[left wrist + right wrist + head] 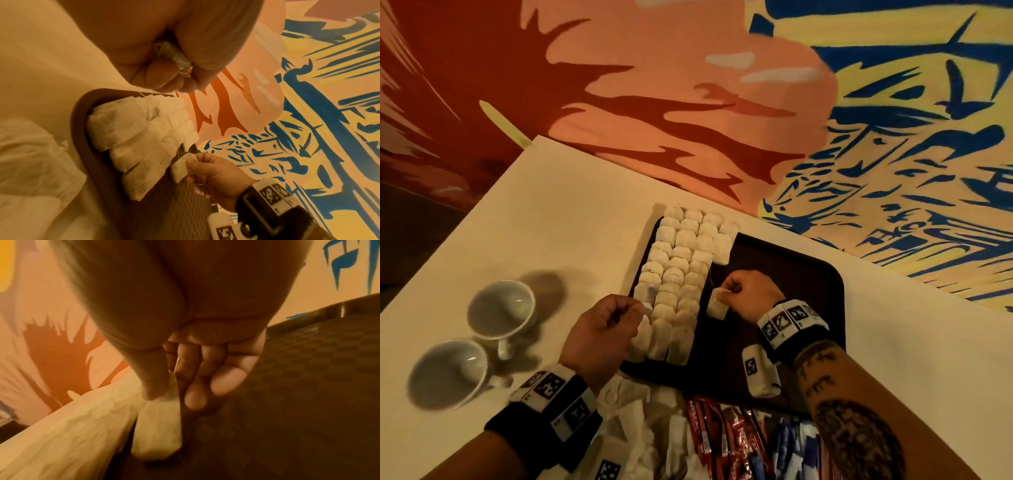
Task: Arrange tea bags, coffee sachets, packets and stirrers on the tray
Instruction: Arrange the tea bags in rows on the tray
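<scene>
A dark brown tray [801,270] lies on the pale table; its left part is filled with rows of white tea bags [681,260]. My right hand [748,293] pinches one tea bag [717,306] by its top, just right of the rows; the bag hangs down onto the tray floor [158,431]. My left hand [606,329] hovers over the near left rows with fingers curled, holding a crumpled white tea bag piece [174,53] between thumb and fingers. In the left wrist view, the right hand [213,177] and its bag [182,168] show beside the rows [139,138].
Two white cups [500,308] [450,371] stand on the table to the left. At the near edge lies a pile of loose tea bags [633,421], red coffee sachets [722,435] and blue packets [787,445]. A painted wall [893,137] rises behind the table.
</scene>
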`<move>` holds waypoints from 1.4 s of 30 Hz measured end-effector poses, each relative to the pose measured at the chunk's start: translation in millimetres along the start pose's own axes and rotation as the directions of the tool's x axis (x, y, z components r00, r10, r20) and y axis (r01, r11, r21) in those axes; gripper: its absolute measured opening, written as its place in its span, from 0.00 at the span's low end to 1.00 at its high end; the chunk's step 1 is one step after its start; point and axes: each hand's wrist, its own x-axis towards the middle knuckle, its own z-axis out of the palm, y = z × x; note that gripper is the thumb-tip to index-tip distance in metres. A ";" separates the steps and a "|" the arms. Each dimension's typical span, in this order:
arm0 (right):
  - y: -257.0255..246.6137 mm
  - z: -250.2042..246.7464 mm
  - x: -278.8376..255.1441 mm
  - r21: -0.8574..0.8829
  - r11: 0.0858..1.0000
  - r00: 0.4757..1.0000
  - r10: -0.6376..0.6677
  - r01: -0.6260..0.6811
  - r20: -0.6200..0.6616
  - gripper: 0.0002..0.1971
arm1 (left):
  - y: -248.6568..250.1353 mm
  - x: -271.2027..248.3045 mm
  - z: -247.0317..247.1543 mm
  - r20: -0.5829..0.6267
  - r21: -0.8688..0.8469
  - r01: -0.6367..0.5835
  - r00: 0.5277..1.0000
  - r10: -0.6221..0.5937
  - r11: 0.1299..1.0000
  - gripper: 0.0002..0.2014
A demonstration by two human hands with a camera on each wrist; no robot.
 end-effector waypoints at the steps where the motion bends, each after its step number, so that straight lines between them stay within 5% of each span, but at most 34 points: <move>1: -0.2 -1.9 7.4 0.008 1.000 0.999 0.012 -0.012 -0.037 0.05 | -1.2 1.4 -0.7 -0.001 -0.021 0.009 1.000 -0.009 1.000 0.06; 28: -0.5 -19.4 69.3 0.152 0.982 0.951 0.150 -0.112 -0.270 0.18 | 0.3 16.8 8.9 0.049 -0.128 0.079 0.996 -0.074 0.989 0.06; 35: -3.9 -9.8 65.8 0.092 0.972 0.955 0.228 -0.214 -0.187 0.15 | -2.7 18.5 9.2 0.042 -0.125 0.075 0.997 -0.071 0.989 0.07; 42: -7.9 -15.7 52.0 0.091 0.970 0.947 0.240 -0.226 -0.211 0.23 | 2.1 11.3 9.3 0.062 -0.205 0.082 0.996 -0.070 0.975 0.07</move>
